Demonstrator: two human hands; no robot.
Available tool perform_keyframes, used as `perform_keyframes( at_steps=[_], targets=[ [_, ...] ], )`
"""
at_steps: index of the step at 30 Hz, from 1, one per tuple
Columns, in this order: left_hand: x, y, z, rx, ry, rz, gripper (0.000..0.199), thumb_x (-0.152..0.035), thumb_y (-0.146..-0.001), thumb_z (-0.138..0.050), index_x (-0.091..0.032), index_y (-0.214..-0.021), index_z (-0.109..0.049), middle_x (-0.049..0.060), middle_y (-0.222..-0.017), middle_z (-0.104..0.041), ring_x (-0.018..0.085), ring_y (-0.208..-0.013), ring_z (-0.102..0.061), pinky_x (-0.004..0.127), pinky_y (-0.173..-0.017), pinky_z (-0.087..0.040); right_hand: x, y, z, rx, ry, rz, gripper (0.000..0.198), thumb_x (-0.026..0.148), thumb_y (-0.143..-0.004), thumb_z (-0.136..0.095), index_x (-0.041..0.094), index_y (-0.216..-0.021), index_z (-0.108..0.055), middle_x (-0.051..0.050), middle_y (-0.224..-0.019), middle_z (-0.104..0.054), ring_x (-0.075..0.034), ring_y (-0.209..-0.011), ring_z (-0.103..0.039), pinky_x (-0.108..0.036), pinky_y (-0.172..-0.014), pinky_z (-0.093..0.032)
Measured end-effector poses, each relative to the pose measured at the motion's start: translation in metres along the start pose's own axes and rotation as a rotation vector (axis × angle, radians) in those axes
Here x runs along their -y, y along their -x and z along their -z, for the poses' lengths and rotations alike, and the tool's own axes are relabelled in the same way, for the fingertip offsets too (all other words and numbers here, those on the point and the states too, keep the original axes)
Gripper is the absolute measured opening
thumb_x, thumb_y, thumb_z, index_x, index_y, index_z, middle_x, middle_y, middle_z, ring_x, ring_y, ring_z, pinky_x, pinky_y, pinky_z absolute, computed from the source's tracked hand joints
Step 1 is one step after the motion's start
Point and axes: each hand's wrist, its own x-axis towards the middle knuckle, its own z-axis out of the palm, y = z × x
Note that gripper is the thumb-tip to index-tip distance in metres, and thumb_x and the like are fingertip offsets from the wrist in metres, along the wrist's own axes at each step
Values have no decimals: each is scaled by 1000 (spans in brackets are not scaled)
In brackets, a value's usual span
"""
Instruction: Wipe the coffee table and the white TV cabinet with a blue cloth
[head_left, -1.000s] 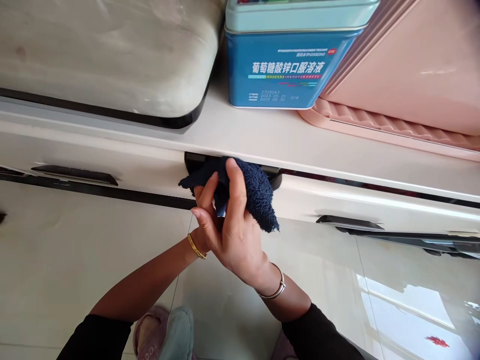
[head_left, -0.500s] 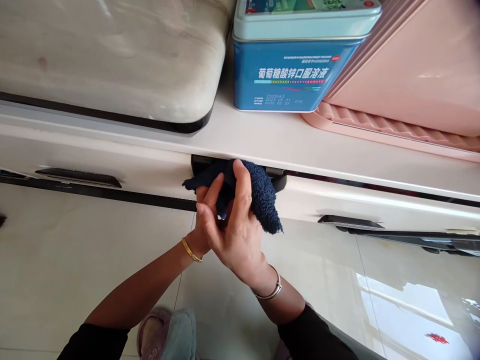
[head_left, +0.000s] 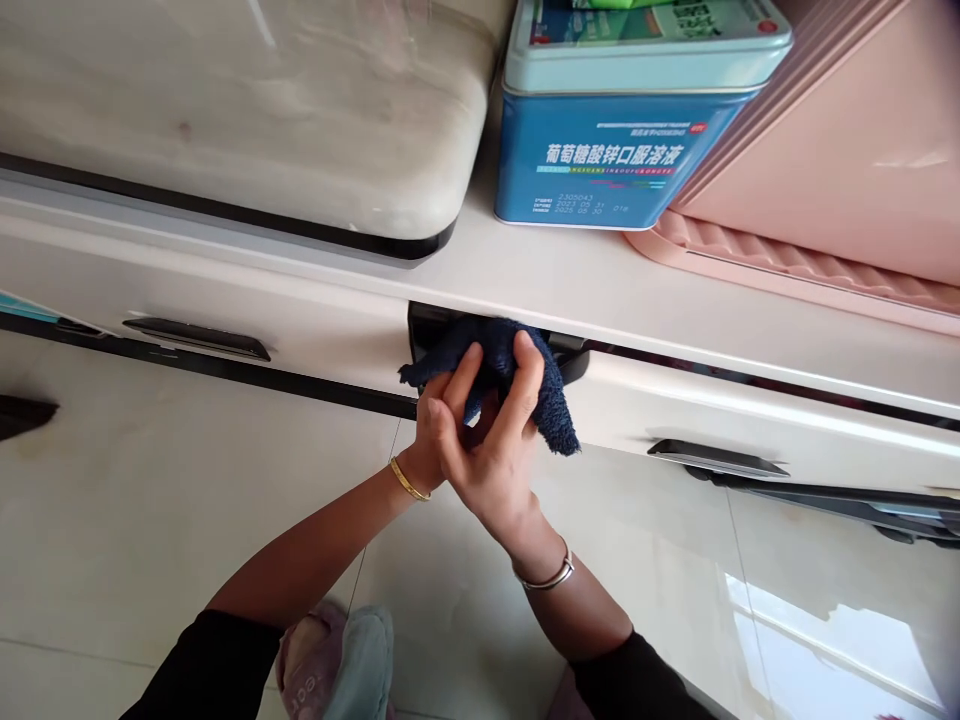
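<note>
A dark blue fluffy cloth (head_left: 553,408) is bunched up at the dark gap between two white drawer fronts. My right hand (head_left: 495,465) grips it from the front, its index finger pressed along the fabric and the thumb pointing left. Beside and partly behind it is my left hand (head_left: 431,430), with curled fingers against the cloth's left part. The hands overlap, so some fingertips are hidden. Under the counter edge, a black part (head_left: 574,362) sticks out to the right of the cloth.
On the white counter (head_left: 480,275) stand a blue tin (head_left: 592,160), a pale marbled case (head_left: 262,110) and a pink ribbed container (head_left: 840,130). Black handles (head_left: 196,338) mark the drawer fronts. Slippered feet (head_left: 330,665) are on the glossy tiled floor below.
The whole scene has shifted slightly right in view. Both hands keep their hold on the cloth at the gap, with the right index finger slightly shifted over it.
</note>
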Motion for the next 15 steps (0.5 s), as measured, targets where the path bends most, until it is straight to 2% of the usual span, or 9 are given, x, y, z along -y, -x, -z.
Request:
perform_keyframes(
  at_steps=[2, 5, 8, 12, 15],
  targets=[
    [6, -2, 0, 34, -14, -97, 56, -39, -109, -39, -21, -161, -29, 14, -130, -68, 26, -113, -70, 40, -102, -57, 0, 4, -10, -62, -48, -60, 87, 43, -101, -53, 20, -168, -2, -21, -158, -43, -26, -122, -68, -33, -84, -66],
    [13, -4, 4, 97, -69, -227, 60, -35, -107, -46, -25, -162, -27, 12, -134, -69, 27, -124, -67, 42, -108, -54, 2, 14, -23, -145, -84, -141, 84, 42, -101, -49, 13, -167, -6, -24, -152, -48, -28, -126, -66, -39, -87, -66],
    [14, -3, 13, 74, -142, -314, 61, -35, -107, -44, -26, -164, -24, 12, -135, -69, 27, -123, -68, 41, -106, -53, 5, 23, -29, -182, -56, -102, 84, 34, -100, -53, 12, -167, -8, -23, -151, -50, -26, -128, -64, -38, -91, -66],
    [14, 4, 29, -7, -258, -236, 62, -37, -108, -36, -21, -166, -21, 15, -131, -70, 27, -116, -69, 40, -104, -51, 11, 24, -27, -184, -28, 74, 83, 29, -96, -61, 14, -166, -19, -16, -158, -48, -24, -137, -59, -34, -103, -61],
    [21, 4, 38, 9, -311, -105, 62, -42, -108, -33, -18, -165, -24, 17, -130, -68, 29, -118, -66, 41, -107, -48, 11, 15, -27, -11, -55, 42, 83, 36, -101, -55, 21, -168, -9, -13, -162, -44, -27, -144, -53, -41, -112, -57]
  ],
)
